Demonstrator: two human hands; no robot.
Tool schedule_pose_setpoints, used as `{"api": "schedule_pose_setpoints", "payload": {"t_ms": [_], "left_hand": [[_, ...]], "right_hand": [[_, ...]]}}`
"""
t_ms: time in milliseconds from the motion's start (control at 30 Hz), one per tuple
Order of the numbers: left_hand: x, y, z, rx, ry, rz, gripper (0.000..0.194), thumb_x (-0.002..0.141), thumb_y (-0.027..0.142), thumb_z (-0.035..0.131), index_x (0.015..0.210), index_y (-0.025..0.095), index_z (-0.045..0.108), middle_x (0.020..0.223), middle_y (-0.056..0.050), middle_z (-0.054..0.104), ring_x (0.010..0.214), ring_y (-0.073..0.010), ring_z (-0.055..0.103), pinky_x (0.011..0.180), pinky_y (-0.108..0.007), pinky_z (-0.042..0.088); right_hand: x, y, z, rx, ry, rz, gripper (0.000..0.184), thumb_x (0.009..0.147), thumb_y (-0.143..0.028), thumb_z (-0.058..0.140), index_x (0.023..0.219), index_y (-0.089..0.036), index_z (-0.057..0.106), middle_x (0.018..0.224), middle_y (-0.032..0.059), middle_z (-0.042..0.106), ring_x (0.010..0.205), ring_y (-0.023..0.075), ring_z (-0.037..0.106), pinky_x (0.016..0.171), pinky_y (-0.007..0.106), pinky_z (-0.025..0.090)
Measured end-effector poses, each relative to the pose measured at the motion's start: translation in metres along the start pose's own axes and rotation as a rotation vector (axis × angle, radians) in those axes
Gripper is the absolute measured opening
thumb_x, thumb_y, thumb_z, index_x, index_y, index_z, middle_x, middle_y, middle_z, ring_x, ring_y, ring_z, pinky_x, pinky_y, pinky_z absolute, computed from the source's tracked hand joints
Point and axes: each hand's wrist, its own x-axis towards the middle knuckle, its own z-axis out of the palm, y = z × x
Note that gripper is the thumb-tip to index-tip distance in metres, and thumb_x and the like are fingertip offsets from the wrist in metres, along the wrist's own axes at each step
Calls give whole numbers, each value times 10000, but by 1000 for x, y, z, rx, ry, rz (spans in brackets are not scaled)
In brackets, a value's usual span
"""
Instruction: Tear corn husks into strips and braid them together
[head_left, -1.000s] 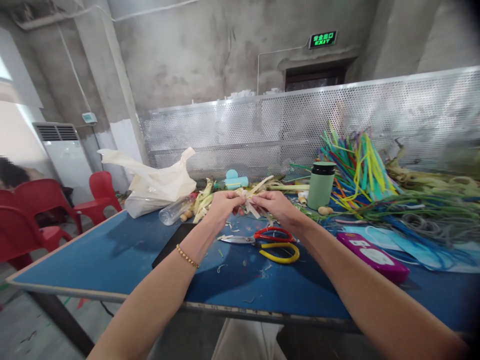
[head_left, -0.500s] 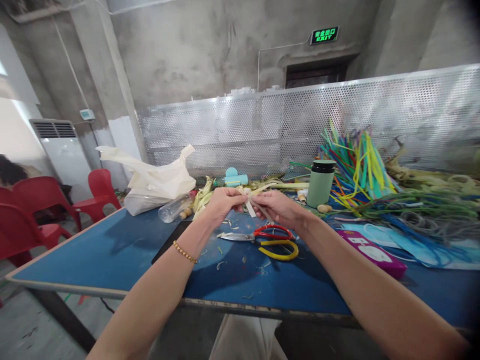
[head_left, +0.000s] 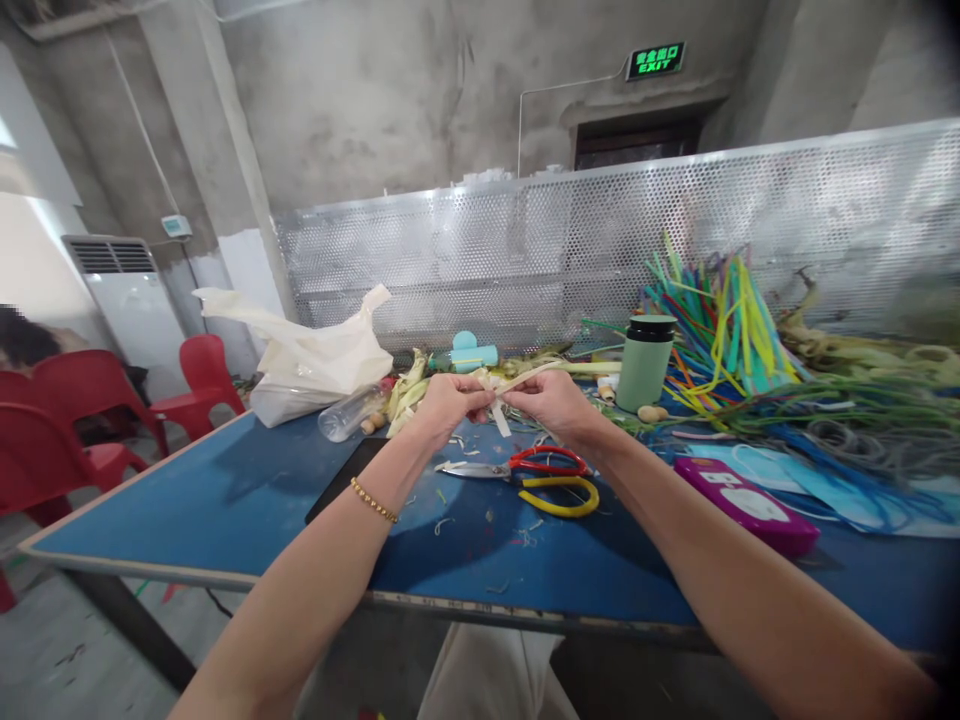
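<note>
Above the blue table [head_left: 262,520], both of my hands meet over pale, flat strips that look like corn husk [head_left: 501,420]. My left hand [head_left: 454,402] pinches the strips between thumb and fingers. From the other side, my right hand [head_left: 553,402] is closed on them too, fingertips almost touching the left ones. One strip end hangs down between the hands, and another slants up to the right. Just below lie red-and-yellow-handled scissors [head_left: 559,485], blades pointing left. How the strips cross inside my fingers is hidden.
Behind the left hand are a white plastic bag [head_left: 322,345], a clear bottle [head_left: 349,415] and loose husks [head_left: 407,395]. To the right stand a green canister [head_left: 645,365], colourful strips [head_left: 739,330] and a purple package [head_left: 742,505]. A dark tablet [head_left: 349,475] lies under the left forearm.
My right hand has turned, and the strip that pointed down to the right now slants up over its fingers. My left hand keeps its pinch.
</note>
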Motion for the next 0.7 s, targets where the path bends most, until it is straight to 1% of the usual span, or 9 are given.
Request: {"api": "schedule_pose_setpoints", "payload": {"t_ms": [133,267,333,467,567,633,700], "left_hand": [[0,0,1,2,22,-23,115,633,179,698,585,101,629,496,-3,559,442,-84,494,506,-238,387],[2,-1,0,0,62,-34,106,634,168,687,584,108,616,491,-10,571,441,-90,497,508,-241,393],[3,-3,-2,4,86,-35,115,645,173,679,579,113,607,484,-12,572,439,-90,493,505,-240,389],[5,-3,-6,-9,139,-62,130,655,172,665,567,116,589,471,-6,554,437,-91,499,499,-233,381],[5,-2,-9,-18,136,-68,136,641,170,673,560,112,580,472,-3,541,438,-93,507,488,-230,371],[5,-2,-9,-27,113,-66,142,631,177,685,562,109,581,479,-1,540,433,-90,504,483,-230,370],[5,-2,-9,-41,87,-63,134,619,178,694,573,105,591,497,-2,550,434,-88,503,485,-233,376]], "right_hand": [[-1,0,2,56,-21,14,188,683,-305,665,712,-120,679,588,-2,583,489,76,425,465,229,302],[-4,-2,1,-25,-37,67,179,699,-301,665,647,-134,625,518,-8,553,463,85,452,445,225,328],[-5,-5,0,-62,-26,95,164,697,-270,669,626,-144,590,499,-5,557,451,90,478,439,222,349],[-7,-16,-3,-44,2,80,118,678,-194,683,713,-163,575,549,3,623,457,106,546,454,221,407],[-9,-24,-8,7,-42,68,113,714,-215,672,809,-165,637,642,32,683,543,125,613,538,242,486],[-9,-27,-13,24,-121,47,139,731,-239,668,847,-165,689,753,58,721,662,141,655,635,261,522],[-10,-29,-18,26,-211,2,185,727,-263,684,885,-176,722,876,68,736,784,165,672,716,282,531]]}}
